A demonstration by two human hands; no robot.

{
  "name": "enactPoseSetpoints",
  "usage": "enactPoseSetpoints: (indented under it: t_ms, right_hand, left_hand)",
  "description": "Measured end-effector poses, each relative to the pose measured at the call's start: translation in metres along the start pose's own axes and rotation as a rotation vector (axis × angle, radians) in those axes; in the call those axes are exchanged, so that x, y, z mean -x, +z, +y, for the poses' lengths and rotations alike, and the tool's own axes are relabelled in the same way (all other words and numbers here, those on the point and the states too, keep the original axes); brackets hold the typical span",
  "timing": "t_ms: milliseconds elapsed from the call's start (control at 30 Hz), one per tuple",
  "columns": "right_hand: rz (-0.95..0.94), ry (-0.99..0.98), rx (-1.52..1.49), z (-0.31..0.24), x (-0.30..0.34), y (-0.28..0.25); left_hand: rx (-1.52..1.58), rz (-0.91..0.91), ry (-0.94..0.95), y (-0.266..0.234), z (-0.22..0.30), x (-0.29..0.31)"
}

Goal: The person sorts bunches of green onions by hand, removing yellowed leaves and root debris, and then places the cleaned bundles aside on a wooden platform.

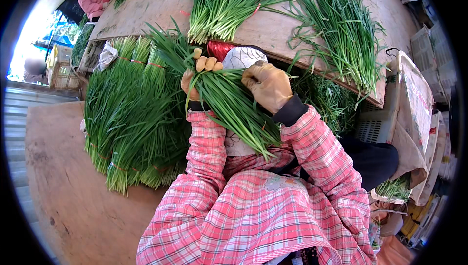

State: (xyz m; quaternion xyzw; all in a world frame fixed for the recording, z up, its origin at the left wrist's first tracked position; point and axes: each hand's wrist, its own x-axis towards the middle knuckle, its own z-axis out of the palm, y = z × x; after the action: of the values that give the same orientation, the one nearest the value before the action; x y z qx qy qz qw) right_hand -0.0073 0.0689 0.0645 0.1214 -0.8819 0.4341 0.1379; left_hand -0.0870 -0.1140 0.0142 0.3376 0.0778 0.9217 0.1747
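1. Far left: banded bundles of greens (131,109) lie stacked, crowding the left sleeve (208,136).
2. Left hand (201,64), gloved: clamped around the held bunch (229,101).
3. Upper centre: a leafy pile (226,9) on the wooden board (161,11), beyond the hands.
4. Held bunch: before the body, above the lap; long axis slants from upper left to lower right, ends fanned.
5. Right hand (270,85), gloved: fingers curled at the bunch; whether they grip a blade cannot be told.
6. Right: a second pile (341,36) overhangs the board's edge near a slotted crate (374,128).

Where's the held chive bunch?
The chive bunch is just left of the head view's centre, in the left hand, the right hand at its right.
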Motion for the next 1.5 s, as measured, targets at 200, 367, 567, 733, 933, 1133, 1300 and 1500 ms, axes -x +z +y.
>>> enactPoseSetpoints:
  t_ms: [200,367,567,733,933,1133,1300,1500]
  right_hand:
    - [0.098,0.35,-0.738,0.004,0.019,-0.05]
    - [0.241,0.292,-1.463,0.034,0.066,-0.097]
    - [0.4,-0.042,-1.821,0.065,0.096,-0.136]
    - [0.352,0.324,-0.312,0.052,0.105,-0.14]
    - [0.004,0.114,0.185,0.013,0.045,-0.05]
    - [0.088,-0.096,0.003,0.004,0.004,0.008]
    - [0.158,0.209,-0.526,0.012,0.016,-0.004]
    - [0.248,0.374,-0.908,-0.014,0.018,-0.041]
  left_hand:
    - [0.125,0.054,-0.064,-0.032,0.01,0.023]
    - [0.13,0.105,-0.087,-0.019,0.014,0.019]
    - [0.088,-0.006,-0.063,-0.017,0.005,0.008]
    - [0.125,0.035,-0.021,-0.021,0.013,0.012]
    - [0.043,0.128,-0.05,-0.019,0.007,0.02]
    - [0.106,0.118,-0.042,-0.019,0.007,0.022]
    - [0.118,0.051,-0.089,-0.017,0.011,0.023]
    - [-0.003,0.158,0.014,-0.048,0.014,0.037]
